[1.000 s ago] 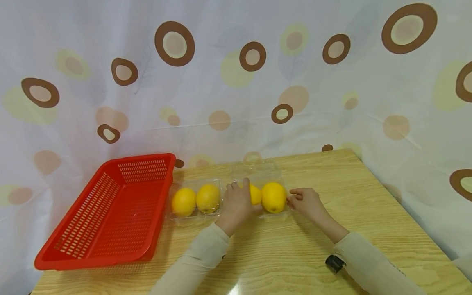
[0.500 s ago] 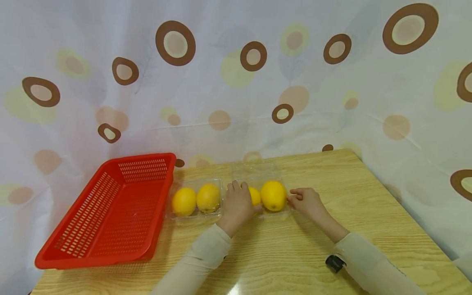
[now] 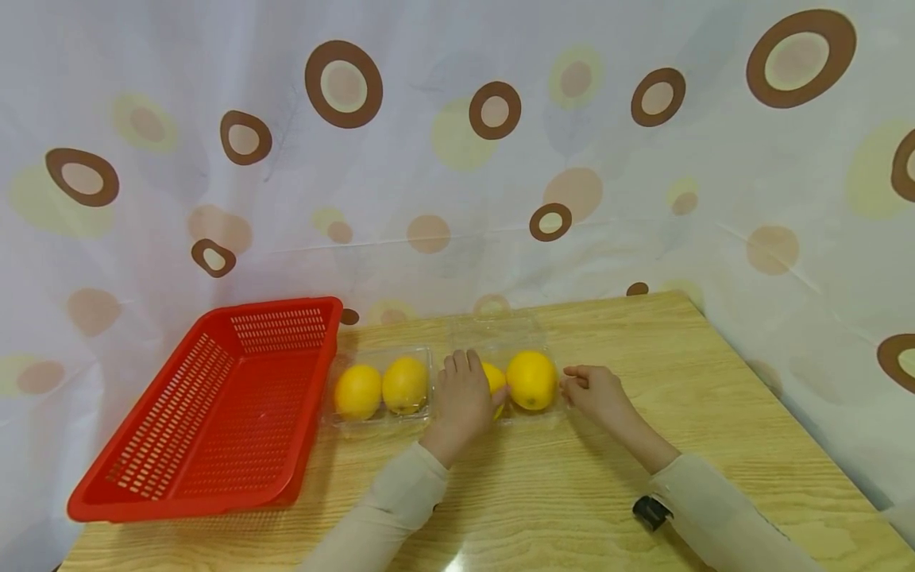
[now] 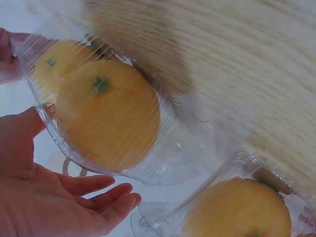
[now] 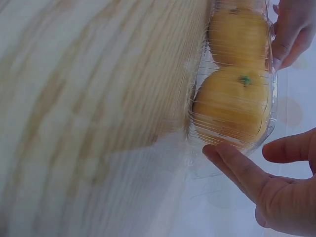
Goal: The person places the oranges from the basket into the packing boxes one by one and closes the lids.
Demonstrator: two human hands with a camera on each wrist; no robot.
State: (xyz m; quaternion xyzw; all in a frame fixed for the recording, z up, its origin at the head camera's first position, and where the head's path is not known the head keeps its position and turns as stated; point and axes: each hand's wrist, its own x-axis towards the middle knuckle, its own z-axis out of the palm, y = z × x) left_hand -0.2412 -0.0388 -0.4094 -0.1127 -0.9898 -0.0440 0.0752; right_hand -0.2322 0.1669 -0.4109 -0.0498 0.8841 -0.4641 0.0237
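Two yellow-orange oranges with green star-shaped stem ends sit side by side in a clear plastic clamshell box (image 4: 170,168). In the head view my left hand (image 3: 465,401) lies at the box's left end and partly hides the left orange (image 3: 493,381). Its thumb touches the near rim, and the other fingers extend loosely along the end in the left wrist view. My right hand (image 3: 596,393) is at the opposite end, beside the right orange (image 3: 532,381). In the right wrist view, its extended fingers (image 5: 242,165) touch the end wall of the box.
Left of my left hand is a second clear box with two oranges (image 3: 405,385). A red perforated plastic basket (image 3: 250,429) stands further left on the wooden table (image 3: 557,500). Behind the nearer box a clear lid flap (image 3: 496,327) leans back, close to the patterned curtain (image 3: 429,159).
My left index finger has come down beside the others, and the left thumb has shifted up slightly over the left orange. The right hand has stayed almost still.
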